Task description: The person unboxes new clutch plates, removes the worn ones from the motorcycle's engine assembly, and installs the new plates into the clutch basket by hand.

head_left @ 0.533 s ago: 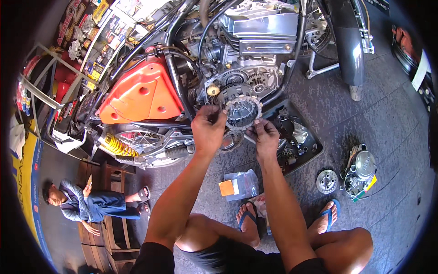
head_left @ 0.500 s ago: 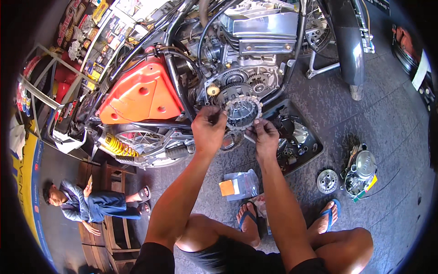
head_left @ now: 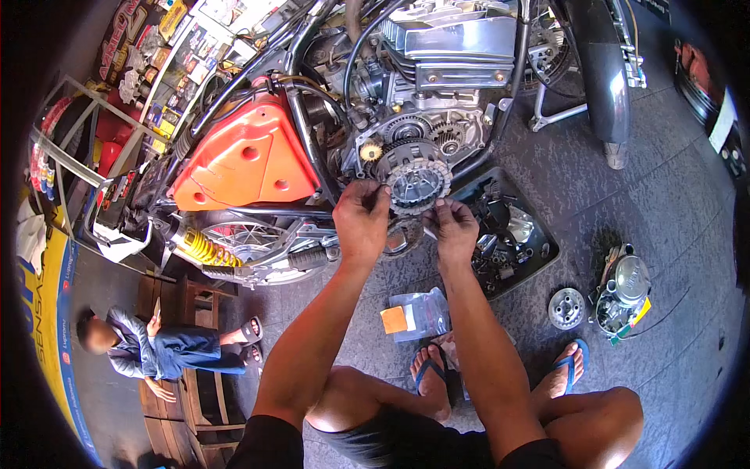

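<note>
At the opened engine side, my left hand (head_left: 363,221) and my right hand (head_left: 456,233) pinch opposite lower edges of a ring-shaped clutch friction plate (head_left: 444,173). The plate has blocky pads around its rim. It is in front of the round metal clutch basket (head_left: 406,152), covering part of it; whether it touches the basket I cannot tell. Beside the basket are a small brass-coloured gear (head_left: 371,152) and a larger steel gear (head_left: 448,136) in the engine case. My fingertips look dark with grime.
A dark tray (head_left: 539,270) of loose metal parts lies right of my right hand. On the floor are a clear plastic bag (head_left: 422,316), a round metal pressure plate (head_left: 566,309) and an engine cover (head_left: 631,281). An orange side panel (head_left: 242,160) is at left; a seated person (head_left: 168,348) is beyond.
Both hands have brought the friction plate slightly upward, closer to the clutch basket. The whole view has shifted a little, and both grips look the same.
</note>
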### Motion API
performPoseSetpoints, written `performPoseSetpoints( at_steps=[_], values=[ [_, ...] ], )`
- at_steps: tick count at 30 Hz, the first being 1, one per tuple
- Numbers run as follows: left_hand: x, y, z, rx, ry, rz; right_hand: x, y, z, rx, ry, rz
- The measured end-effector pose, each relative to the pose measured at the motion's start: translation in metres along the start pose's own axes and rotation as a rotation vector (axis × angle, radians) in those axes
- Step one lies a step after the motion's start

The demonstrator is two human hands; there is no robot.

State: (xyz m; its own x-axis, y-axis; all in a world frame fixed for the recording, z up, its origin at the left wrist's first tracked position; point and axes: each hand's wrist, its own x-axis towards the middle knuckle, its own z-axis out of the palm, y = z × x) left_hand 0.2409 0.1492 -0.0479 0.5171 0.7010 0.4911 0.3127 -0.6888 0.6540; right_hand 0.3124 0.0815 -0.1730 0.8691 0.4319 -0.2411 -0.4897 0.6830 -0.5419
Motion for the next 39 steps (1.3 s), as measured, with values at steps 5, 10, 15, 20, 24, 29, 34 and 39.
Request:
performPoseSetpoints(
  at_steps=[5,10,15,20,24,29,34,39],
  values=[
    [0.004,-0.006,0.0,0.043,0.024,0.045,-0.001,-0.001,0.011,-0.023,0.031,0.013],
    [0.005,-0.003,0.002,0.053,0.037,0.048,0.001,-0.004,0.012,-0.105,0.058,-0.002],
    [0.005,-0.004,0.004,0.045,0.014,0.08,0.007,0.005,0.006,-0.105,0.024,-0.103],
    [0.006,-0.015,0.004,-0.009,-0.001,0.021,0.007,0.006,0.01,-0.129,0.016,-0.07],
    [0.009,-0.009,0.012,-0.035,0.006,-0.041,0.012,0.01,0.005,-0.215,0.032,-0.136],
    [0.003,-0.018,0.012,-0.028,0.062,0.016,0.004,0.007,0.009,-0.215,0.059,-0.312],
    [-0.007,-0.012,0.015,0.063,0.089,0.086,0.004,-0.007,0.005,-0.285,-0.011,-0.216],
    [-0.004,-0.012,0.021,0.11,0.098,0.172,0.009,-0.014,0.003,-0.215,0.007,-0.142]
  ],
)
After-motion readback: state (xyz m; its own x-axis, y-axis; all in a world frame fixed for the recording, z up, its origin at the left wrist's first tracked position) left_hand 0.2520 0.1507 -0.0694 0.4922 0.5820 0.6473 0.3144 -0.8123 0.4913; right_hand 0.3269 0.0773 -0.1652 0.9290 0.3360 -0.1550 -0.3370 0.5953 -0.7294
